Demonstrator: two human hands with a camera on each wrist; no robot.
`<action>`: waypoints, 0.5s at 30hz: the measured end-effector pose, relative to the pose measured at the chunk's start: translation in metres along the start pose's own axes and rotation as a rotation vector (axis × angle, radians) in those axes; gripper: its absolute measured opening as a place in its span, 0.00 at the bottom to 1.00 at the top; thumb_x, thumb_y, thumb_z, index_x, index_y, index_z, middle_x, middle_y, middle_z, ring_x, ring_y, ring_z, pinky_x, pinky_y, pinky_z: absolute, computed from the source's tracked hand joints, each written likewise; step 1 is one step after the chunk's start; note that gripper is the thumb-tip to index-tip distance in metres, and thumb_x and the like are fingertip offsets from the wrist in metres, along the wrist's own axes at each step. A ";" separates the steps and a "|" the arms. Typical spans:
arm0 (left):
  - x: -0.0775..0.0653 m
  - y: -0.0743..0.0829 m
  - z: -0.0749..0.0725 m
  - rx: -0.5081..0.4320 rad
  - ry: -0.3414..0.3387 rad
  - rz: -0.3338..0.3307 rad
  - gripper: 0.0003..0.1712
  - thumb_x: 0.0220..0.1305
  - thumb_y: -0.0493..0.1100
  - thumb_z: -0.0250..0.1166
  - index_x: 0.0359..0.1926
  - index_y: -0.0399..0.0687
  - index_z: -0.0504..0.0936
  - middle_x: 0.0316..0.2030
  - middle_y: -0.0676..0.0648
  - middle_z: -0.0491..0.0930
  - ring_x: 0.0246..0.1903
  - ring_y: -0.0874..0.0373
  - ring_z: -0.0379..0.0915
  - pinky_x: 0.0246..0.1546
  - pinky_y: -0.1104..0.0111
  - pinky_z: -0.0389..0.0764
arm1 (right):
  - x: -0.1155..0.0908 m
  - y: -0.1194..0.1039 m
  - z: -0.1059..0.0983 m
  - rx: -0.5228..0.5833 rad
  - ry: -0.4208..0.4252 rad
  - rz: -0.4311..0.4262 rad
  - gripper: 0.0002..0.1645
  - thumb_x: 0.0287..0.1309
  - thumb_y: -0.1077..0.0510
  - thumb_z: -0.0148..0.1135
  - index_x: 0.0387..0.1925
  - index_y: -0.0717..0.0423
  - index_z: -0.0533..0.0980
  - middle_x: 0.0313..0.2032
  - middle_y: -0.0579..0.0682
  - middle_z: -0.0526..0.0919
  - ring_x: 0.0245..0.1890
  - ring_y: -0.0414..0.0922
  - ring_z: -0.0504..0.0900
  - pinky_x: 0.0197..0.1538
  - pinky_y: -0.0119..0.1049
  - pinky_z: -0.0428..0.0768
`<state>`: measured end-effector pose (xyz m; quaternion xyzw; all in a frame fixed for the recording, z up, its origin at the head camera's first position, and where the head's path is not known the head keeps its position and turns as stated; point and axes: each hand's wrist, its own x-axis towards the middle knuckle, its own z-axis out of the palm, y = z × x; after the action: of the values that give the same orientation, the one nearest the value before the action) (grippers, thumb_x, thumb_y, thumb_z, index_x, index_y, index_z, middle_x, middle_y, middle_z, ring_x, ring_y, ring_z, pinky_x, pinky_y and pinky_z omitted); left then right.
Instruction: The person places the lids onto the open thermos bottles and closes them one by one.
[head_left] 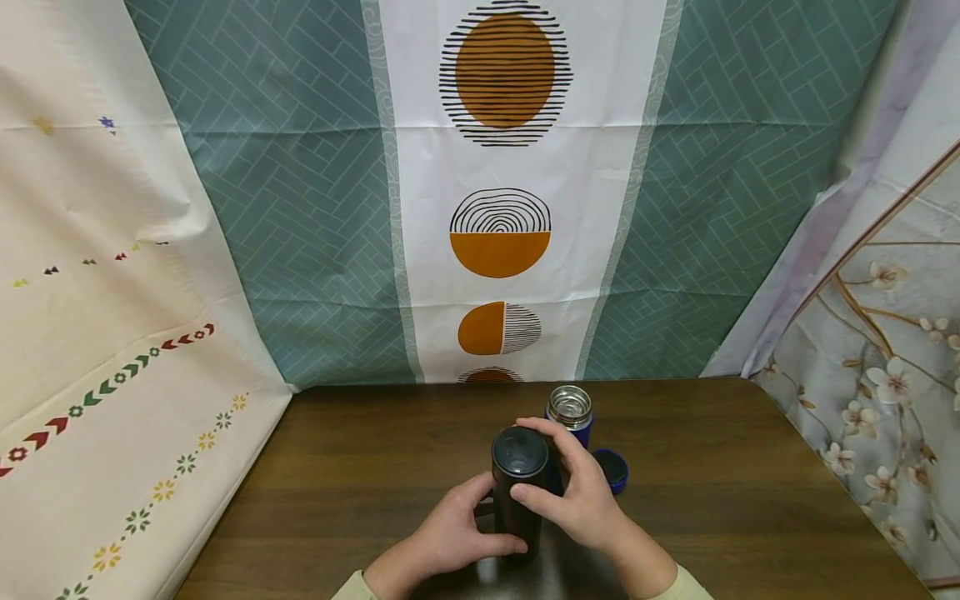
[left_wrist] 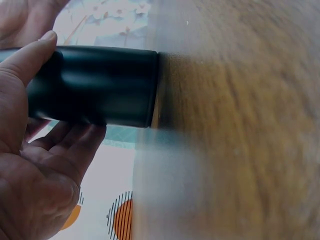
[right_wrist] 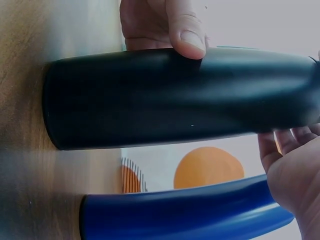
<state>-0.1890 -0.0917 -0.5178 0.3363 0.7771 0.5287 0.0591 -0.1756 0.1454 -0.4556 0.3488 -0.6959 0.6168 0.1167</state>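
A tall black vacuum flask (head_left: 517, 500) with its dark lid on top stands upright on the wooden table in the head view. My left hand (head_left: 461, 521) grips its lower body, thumb in front and fingers round the far side. Higher up, my right hand (head_left: 577, 492) holds the flask by its top, thumb at the near side of the lid and fingers behind. The left wrist view shows the base of the black flask (left_wrist: 110, 85) at the tabletop. Just behind the right hand is a blue flask (head_left: 573, 417), uncapped, its steel mouth facing up.
A round blue-rimmed lid (head_left: 611, 469) with a dark middle lies on the table (head_left: 360, 467), right of the blue flask. Patterned cloth (head_left: 315, 208) hangs along the back edge, with more cloth at both sides.
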 end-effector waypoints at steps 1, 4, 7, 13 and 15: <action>0.000 0.000 0.000 0.001 0.000 0.001 0.44 0.61 0.51 0.88 0.75 0.67 0.78 0.64 0.57 0.84 0.63 0.58 0.81 0.63 0.59 0.84 | 0.000 0.000 0.000 -0.008 0.005 0.001 0.44 0.63 0.72 0.75 0.77 0.55 0.70 0.63 0.71 0.82 0.61 0.63 0.84 0.66 0.43 0.83; 0.000 0.000 0.000 0.002 -0.001 0.002 0.44 0.61 0.51 0.87 0.75 0.67 0.77 0.65 0.57 0.84 0.64 0.58 0.81 0.63 0.59 0.84 | -0.001 0.000 0.000 -0.030 0.018 -0.002 0.45 0.61 0.72 0.76 0.77 0.54 0.70 0.62 0.71 0.82 0.60 0.63 0.84 0.66 0.42 0.83; 0.000 0.000 0.000 0.000 -0.004 -0.002 0.44 0.61 0.52 0.87 0.75 0.67 0.77 0.65 0.57 0.84 0.64 0.58 0.81 0.64 0.59 0.84 | -0.001 0.001 0.001 -0.049 0.033 -0.004 0.45 0.60 0.71 0.78 0.76 0.54 0.71 0.64 0.65 0.83 0.60 0.60 0.84 0.66 0.40 0.82; 0.000 0.000 0.000 0.003 -0.004 -0.009 0.44 0.61 0.52 0.87 0.75 0.67 0.77 0.65 0.58 0.84 0.64 0.58 0.81 0.64 0.58 0.84 | -0.002 0.001 0.002 -0.052 0.052 0.003 0.46 0.57 0.71 0.81 0.74 0.53 0.71 0.65 0.58 0.83 0.60 0.58 0.85 0.67 0.38 0.80; 0.000 0.000 0.000 0.007 -0.003 -0.010 0.44 0.61 0.52 0.87 0.76 0.67 0.77 0.65 0.58 0.84 0.64 0.58 0.81 0.64 0.58 0.84 | -0.001 0.001 0.003 -0.050 0.057 0.005 0.46 0.57 0.71 0.82 0.74 0.54 0.70 0.64 0.58 0.83 0.60 0.57 0.85 0.67 0.37 0.80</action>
<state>-0.1892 -0.0915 -0.5177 0.3334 0.7806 0.5250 0.0619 -0.1743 0.1431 -0.4577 0.3262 -0.7085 0.6090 0.1436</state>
